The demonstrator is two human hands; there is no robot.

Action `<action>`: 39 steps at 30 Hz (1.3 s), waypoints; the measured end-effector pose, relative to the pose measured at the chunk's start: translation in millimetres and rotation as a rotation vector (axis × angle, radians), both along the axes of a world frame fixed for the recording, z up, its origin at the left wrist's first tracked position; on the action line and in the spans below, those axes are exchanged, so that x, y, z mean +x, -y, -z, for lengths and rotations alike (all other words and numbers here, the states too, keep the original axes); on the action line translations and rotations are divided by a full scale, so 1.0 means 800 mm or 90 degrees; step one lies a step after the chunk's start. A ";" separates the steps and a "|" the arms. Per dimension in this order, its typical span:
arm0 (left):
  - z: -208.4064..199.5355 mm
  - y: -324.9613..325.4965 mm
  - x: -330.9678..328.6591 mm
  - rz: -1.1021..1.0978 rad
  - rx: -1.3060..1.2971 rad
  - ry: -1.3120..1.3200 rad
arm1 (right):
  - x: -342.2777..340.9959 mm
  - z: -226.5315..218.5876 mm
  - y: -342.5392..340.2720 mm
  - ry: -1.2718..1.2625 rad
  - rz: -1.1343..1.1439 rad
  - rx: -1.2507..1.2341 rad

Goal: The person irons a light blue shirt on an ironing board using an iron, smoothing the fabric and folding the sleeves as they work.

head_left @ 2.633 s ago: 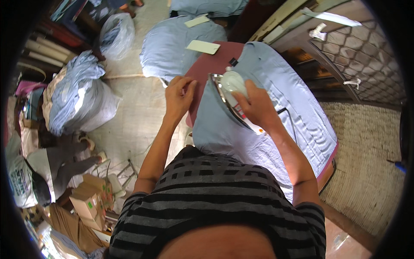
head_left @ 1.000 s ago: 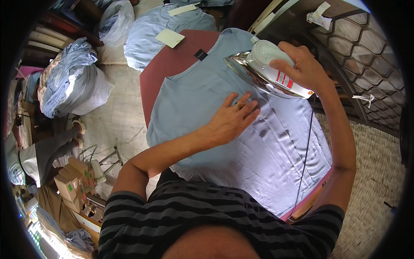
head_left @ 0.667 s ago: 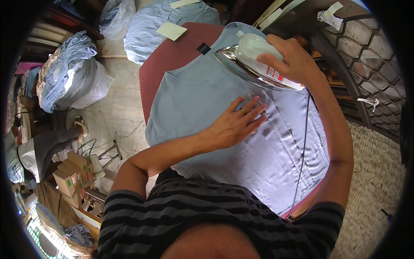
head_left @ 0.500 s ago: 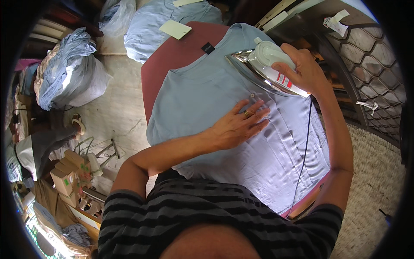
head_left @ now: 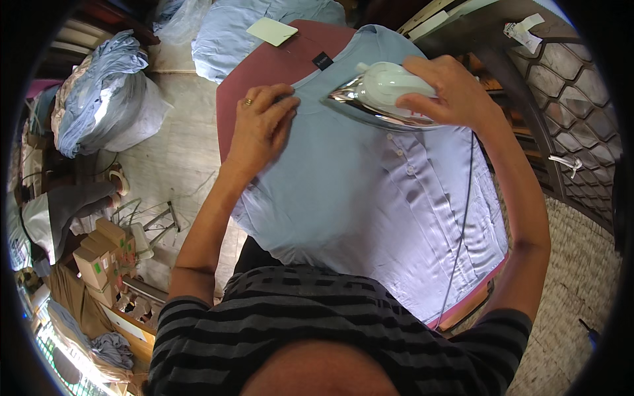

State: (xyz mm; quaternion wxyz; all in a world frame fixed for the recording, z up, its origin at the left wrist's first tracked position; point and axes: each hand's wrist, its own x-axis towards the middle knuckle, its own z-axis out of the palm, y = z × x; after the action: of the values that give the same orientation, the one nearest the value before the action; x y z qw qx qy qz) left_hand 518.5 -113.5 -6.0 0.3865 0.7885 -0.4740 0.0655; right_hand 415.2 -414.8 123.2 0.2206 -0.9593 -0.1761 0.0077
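Observation:
A light-blue garment (head_left: pixel 330 178) with a button placket lies spread over a maroon-covered ironing board (head_left: pixel 241 82). My right hand (head_left: pixel 452 89) is wrapped around the handle of a clothes iron (head_left: pixel 389 92) with a pale-green body and a shiny metal base. Its tip points left, just below the neckline and the dark label (head_left: pixel 322 61). At the garment's upper left edge, beside the neckline, my left hand (head_left: pixel 261 129) has its fingers curled together on the cloth. The iron's dark cord (head_left: pixel 465 218) runs down across the garment's right side.
A pale card (head_left: pixel 272 31) lies at the board's far end, near a heap of blue clothes (head_left: pixel 254 36). Bagged clothes (head_left: pixel 105 99), cardboard boxes (head_left: pixel 99 257) and another person's leg (head_left: pixel 82 198) are at left. A metal lattice gate (head_left: pixel 571 105) stands close on the right.
My left hand has left the placket and moved up and left to the garment's edge, its fingers now curled. The iron has shifted slightly left and turned, with its tip toward the neckline.

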 end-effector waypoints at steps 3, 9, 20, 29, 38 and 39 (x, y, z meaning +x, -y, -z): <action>0.003 -0.003 0.005 -0.041 -0.051 -0.088 | 0.007 0.001 -0.004 0.003 -0.027 0.007; 0.006 -0.003 0.003 -0.113 -0.094 -0.180 | 0.010 -0.005 -0.013 -0.015 -0.018 -0.024; 0.006 -0.021 0.036 -0.130 -0.127 -0.319 | 0.024 0.005 -0.082 0.054 0.058 -0.036; -0.008 -0.095 0.030 -0.076 -0.029 -0.244 | 0.047 0.012 -0.165 0.021 0.181 -0.046; 0.024 -0.159 -0.014 -0.024 -0.071 -0.357 | 0.013 0.011 -0.246 -0.091 0.401 0.042; 0.030 -0.161 -0.013 -0.023 -0.078 -0.386 | 0.000 0.009 -0.256 -0.100 0.423 0.045</action>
State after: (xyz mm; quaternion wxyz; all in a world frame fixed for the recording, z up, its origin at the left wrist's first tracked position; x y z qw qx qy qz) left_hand 507.8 15.7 -30.2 0.5560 0.7555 -0.3181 -0.1378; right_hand 415.4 -209.9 115.7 0.2573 -0.9524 0.1634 0.0030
